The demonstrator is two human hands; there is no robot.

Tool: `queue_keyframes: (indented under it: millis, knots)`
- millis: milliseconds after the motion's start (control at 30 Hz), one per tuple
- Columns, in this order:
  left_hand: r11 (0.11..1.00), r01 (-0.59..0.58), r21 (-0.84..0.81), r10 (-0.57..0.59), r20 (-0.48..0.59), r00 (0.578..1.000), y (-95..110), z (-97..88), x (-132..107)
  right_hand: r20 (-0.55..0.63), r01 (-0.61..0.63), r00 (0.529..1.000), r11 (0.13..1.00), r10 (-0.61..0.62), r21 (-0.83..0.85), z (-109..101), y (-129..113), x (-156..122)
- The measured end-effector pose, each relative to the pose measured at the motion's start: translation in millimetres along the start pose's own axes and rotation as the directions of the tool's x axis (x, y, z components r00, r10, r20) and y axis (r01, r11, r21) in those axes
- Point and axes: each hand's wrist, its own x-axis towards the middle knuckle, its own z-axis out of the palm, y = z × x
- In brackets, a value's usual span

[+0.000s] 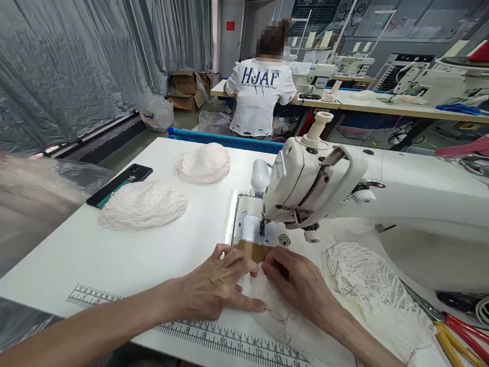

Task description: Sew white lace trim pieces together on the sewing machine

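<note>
My left hand (217, 284) lies on the white table (92, 256) with its fingers pressed on a white lace piece (275, 317) just in front of the needle plate (252, 230). My right hand (298, 282) rests on the same lace piece, fingers curled and pinching its edge near the presser foot (261, 229). Both hands hold the fabric down below the white sewing machine head (308, 180).
Two stacks of lace cups lie on the table's left, one (142, 206) near and one (203, 163) farther back. A black phone (120, 185) lies beside them. More lace (372, 286) and red-and-yellow-handled scissors (462, 334) sit at the right. A person in a white shirt (258, 96) works ahead.
</note>
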Motion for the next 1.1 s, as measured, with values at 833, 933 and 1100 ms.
queue_keyframes:
  millis: [833,933,1100]
  knots:
    - [0.993,0.001,0.116,-0.016,0.131,0.991,0,-16.3,14,-0.105,0.317,0.920,0.875,-0.377,-0.366,-8,5,-24]
    - [0.985,0.012,0.172,-0.036,0.137,0.990,-10,-16.1,22,-0.124,0.298,0.912,0.841,-0.390,-0.452,-8,18,-15]
    - [0.968,0.027,0.251,-0.050,0.088,0.995,-33,-11.3,33,-0.100,0.243,0.933,0.812,-0.346,-0.531,-8,35,8]
